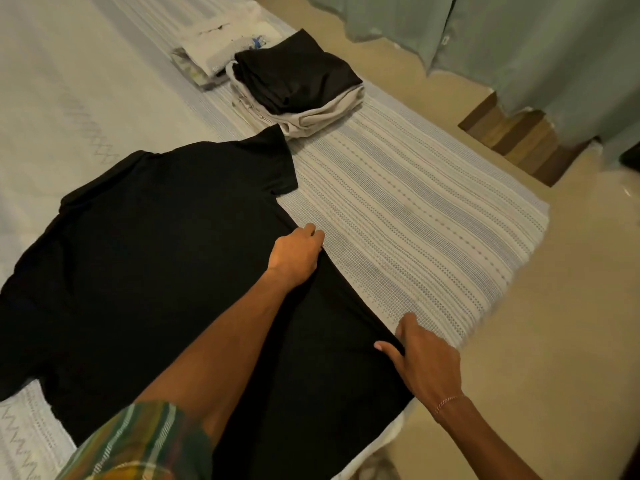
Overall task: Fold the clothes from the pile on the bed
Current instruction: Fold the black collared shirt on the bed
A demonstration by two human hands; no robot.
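Both hands pinch the right edge of the black short-sleeved shirt (166,271), spread flat on the pale woven bedspread (398,209).
The left hand (296,254) has a curled grip mid-seam and the right hand (422,362) pinches near the hem; uneven lifting could skew the fold, or drag the sleeve against the folded stack of dark and beige clothes (298,88) nearby.

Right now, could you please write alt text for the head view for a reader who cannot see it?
Two hands grip the right edge of a black shirt spread flat on a bed: the left hand farther up, the right hand nearer the hem. Beyond the shirt lie two stacks of folded clothes.
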